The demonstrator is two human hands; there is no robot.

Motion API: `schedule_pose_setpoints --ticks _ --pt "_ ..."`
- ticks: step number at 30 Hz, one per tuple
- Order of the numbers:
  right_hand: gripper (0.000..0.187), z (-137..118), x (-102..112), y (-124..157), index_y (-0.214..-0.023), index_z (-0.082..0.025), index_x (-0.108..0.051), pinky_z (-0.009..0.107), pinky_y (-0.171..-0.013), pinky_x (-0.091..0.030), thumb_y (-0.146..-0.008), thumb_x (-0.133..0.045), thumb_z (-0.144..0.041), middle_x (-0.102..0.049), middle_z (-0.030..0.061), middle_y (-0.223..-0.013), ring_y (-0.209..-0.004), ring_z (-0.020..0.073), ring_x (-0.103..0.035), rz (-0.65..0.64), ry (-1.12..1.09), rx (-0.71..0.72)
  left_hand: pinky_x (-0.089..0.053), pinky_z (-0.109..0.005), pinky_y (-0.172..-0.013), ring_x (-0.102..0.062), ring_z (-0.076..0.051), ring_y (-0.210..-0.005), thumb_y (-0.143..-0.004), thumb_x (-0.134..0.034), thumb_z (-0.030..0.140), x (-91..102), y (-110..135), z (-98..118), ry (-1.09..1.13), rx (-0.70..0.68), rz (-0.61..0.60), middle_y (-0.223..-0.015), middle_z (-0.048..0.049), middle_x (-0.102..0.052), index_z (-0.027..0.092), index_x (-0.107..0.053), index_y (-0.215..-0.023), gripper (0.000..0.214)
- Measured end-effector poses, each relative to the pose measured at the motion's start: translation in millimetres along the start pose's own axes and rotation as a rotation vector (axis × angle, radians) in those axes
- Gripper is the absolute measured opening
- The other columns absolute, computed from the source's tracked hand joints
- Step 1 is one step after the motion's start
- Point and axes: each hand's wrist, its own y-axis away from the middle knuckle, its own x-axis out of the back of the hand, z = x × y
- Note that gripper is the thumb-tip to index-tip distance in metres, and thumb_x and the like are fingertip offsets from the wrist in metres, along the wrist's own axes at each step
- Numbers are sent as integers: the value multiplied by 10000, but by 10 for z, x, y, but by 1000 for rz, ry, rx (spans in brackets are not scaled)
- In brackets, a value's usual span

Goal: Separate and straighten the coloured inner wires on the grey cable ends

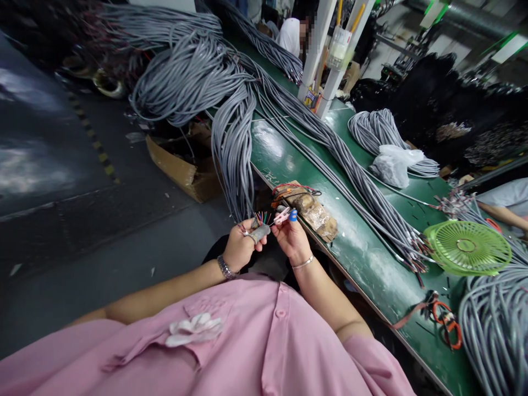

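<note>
My left hand [241, 247] is closed on a grey cable [259, 234] in front of my body. Several thin coloured wires [263, 218] fan upward from the cable's stripped end. Just to the right, my right hand [293, 242] pinches a small pink-and-white piece [282, 216], perhaps a clip; its exact kind is too small to make out. A blue cover [292, 215] sits on one fingertip of that hand. Both hands are close together, beside the table edge. Behind the left hand, a thick bundle of grey cables [235, 148] hangs off the table.
On the green table [363, 269] lie a taped brown block [315, 212] with wires, long grey cables [330, 146], a green fan [466, 246] and orange-handled scissors [447, 324]. A cardboard box [177, 168] stands on the floor at left. Other people [290, 36] are at the far side.
</note>
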Motion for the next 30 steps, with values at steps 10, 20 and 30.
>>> schedule_pose_setpoints --ticks 10,20,30 --pt "518 -26 44 48 -912 -211 -645 244 -650 -509 -785 -515 -695 -671 21 -853 -691 114 -586 -37 -18 -68 -344 -203 -376 -481 -80 -386 -774 -632 343 74 74 63 -22 -20 -17 -553 13 -601 169 -586 -720 188" --pt "349 -13 -51 119 -888 -186 -655 217 -575 -491 -782 -647 -518 -627 13 -800 -615 91 -516 13 172 94 -409 -221 -463 -521 -111 -463 -761 -642 314 131 57 227 -237 -249 63 -573 3 -610 180 -635 -761 135" --pt "307 -32 -66 53 -870 -202 -657 196 -606 -481 -803 -645 -501 -622 -11 -754 -642 87 -535 55 3 32 -456 -261 -640 -593 -158 -621 -766 -638 277 145 -30 120 -516 -433 39 -671 -32 -665 190 -661 -782 92"
